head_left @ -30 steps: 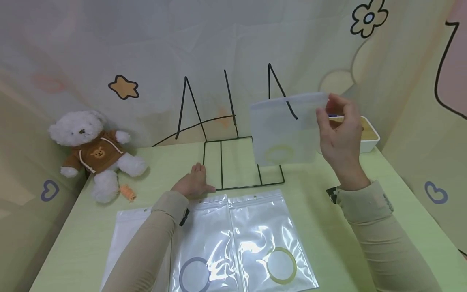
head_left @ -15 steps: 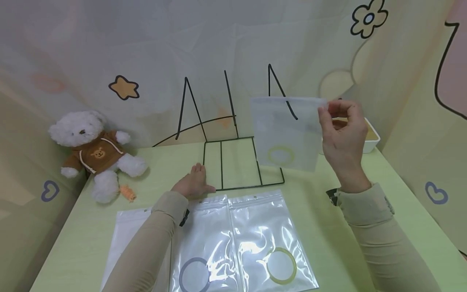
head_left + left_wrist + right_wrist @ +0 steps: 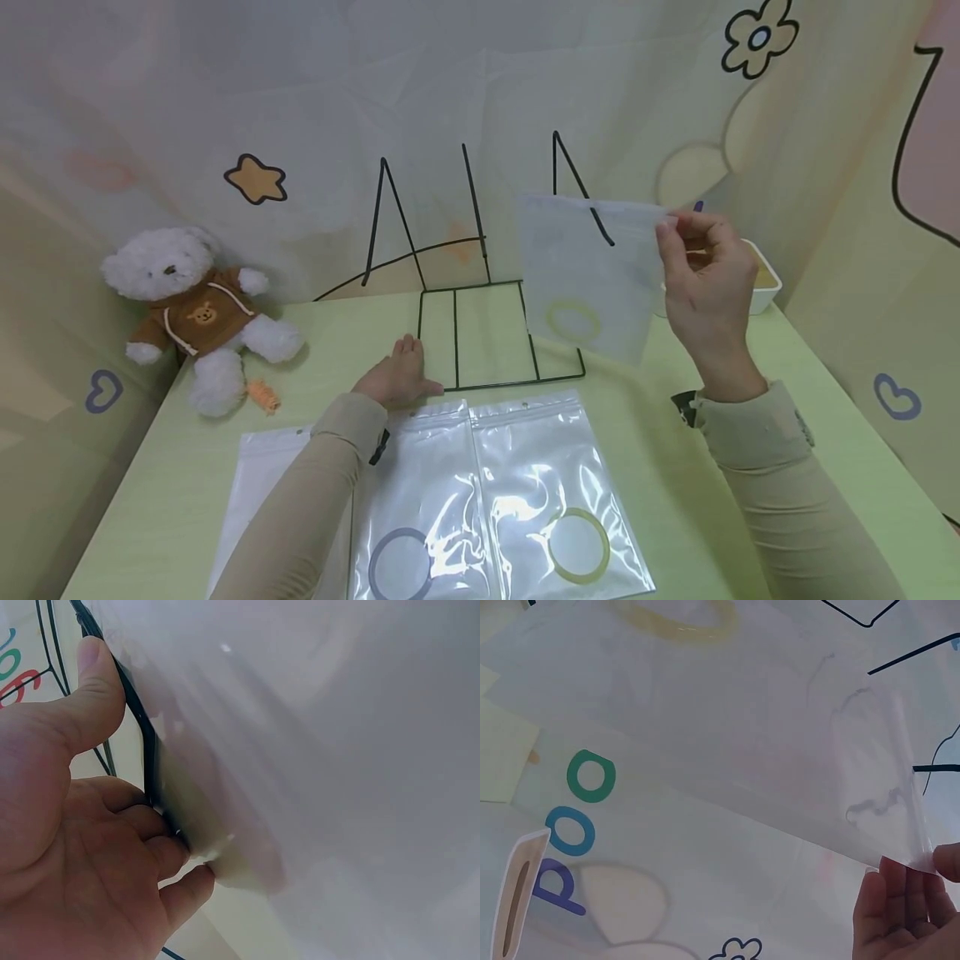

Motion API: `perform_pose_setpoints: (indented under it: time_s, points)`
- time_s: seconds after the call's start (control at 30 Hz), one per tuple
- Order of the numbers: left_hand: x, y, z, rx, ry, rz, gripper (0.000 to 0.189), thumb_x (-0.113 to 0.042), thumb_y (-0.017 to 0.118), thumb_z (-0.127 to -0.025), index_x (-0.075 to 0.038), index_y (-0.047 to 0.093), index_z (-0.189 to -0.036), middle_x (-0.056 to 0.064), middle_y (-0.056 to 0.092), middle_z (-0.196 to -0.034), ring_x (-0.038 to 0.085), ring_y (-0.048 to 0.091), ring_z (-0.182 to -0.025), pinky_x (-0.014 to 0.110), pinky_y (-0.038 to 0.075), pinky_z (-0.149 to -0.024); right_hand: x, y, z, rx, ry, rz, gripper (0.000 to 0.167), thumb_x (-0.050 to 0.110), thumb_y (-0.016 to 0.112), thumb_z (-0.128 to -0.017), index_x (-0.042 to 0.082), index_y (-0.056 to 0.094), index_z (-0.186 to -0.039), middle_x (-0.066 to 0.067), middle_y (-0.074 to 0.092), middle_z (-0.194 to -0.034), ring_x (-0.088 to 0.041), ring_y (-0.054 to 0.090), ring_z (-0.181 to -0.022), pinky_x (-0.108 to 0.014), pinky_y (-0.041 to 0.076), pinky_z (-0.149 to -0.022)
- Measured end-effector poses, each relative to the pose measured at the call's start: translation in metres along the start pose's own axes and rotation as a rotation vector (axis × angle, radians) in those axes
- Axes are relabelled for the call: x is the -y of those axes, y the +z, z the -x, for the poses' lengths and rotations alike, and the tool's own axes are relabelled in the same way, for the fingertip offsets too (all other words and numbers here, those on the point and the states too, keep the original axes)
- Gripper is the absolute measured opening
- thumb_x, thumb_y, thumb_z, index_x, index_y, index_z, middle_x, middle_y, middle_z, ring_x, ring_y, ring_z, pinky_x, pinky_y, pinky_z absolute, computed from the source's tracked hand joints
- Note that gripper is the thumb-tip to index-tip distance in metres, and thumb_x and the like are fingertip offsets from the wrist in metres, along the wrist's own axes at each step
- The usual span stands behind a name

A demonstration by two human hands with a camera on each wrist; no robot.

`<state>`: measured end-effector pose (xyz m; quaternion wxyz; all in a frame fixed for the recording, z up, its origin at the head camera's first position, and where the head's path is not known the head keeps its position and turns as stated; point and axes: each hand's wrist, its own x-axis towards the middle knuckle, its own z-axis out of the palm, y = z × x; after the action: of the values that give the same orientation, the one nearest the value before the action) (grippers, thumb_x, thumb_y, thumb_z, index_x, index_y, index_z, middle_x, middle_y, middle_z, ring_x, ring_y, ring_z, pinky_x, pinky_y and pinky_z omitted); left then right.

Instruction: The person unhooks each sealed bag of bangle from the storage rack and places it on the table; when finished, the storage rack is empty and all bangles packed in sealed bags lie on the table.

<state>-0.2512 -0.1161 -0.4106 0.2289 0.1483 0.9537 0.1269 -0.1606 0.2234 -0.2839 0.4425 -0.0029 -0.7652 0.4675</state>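
My right hand (image 3: pixel 708 287) pinches the top right corner of a translucent zip bag (image 3: pixel 588 258), raised at the right side of a black wire rack (image 3: pixel 495 387). Inside the bag lies a pale yellow ring (image 3: pixel 573 319). The rack's right slanted arm overlaps the bag's top edge, its tip showing in front of the bag; other rack wires pass behind. In the right wrist view, thumb and fingers (image 3: pixel 892 900) hold the bag's corner. My left hand (image 3: pixel 397 372) holds the rack's base at its left front corner, thumb and fingers against the black wire (image 3: pixel 146 742).
Two glossy zip bags lie in front of the rack, one with a grey ring (image 3: pixel 400 565), one with a yellow ring (image 3: pixel 596 567). A white bag (image 3: pixel 251 483) is partly under my left sleeve. A teddy bear (image 3: pixel 187 317), orange bundle (image 3: pixel 262 396) and white container (image 3: pixel 767 292) stand around.
My right hand has moved slightly down and to the right. The bag's right side has dropped, so its top edge slopes down to the right. My left hand and the rack stay put.
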Motion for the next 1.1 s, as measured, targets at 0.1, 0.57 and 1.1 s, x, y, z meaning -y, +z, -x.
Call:
perform_pose_setpoints:
  time_s: [0.1,0.57,1.1]
  points:
    - [0.001,0.001,0.0,0.0,0.0,0.006,0.096,-0.044,0.062,-0.093,0.006,0.005,-0.152,0.025,-0.004,-0.159,0.038,0.0,-0.146,0.051,0.016,-0.114,0.0,-0.001,0.001,0.003,0.004,0.008,0.027,0.021,0.065,-0.094,-0.003,0.067,-0.107,0.007,0.06,-0.089,-0.008,0.056,-0.077,-0.017,0.045,-0.069]
    - [0.001,0.0,0.001,-0.008,0.005,0.007,0.096,-0.046,0.061,-0.093,0.006,0.006,-0.152,0.024,-0.003,-0.159,0.039,0.003,-0.146,0.051,0.018,-0.114,0.011,-0.001,-0.001,-0.049,0.028,-0.049,0.022,0.015,0.065,-0.094,-0.005,0.069,-0.105,0.011,0.061,-0.086,-0.007,0.055,-0.074,-0.017,0.042,-0.065]
    - [0.0,-0.001,0.002,-0.003,0.003,0.003,0.095,-0.046,0.06,-0.094,0.005,0.005,-0.152,0.024,-0.004,-0.159,0.038,0.001,-0.146,0.051,0.018,-0.114,0.02,-0.012,0.004,-0.064,-0.035,-0.035,0.021,0.017,0.069,-0.091,0.0,0.072,-0.103,-0.002,0.069,-0.091,-0.01,0.057,-0.072,-0.017,0.045,-0.062]
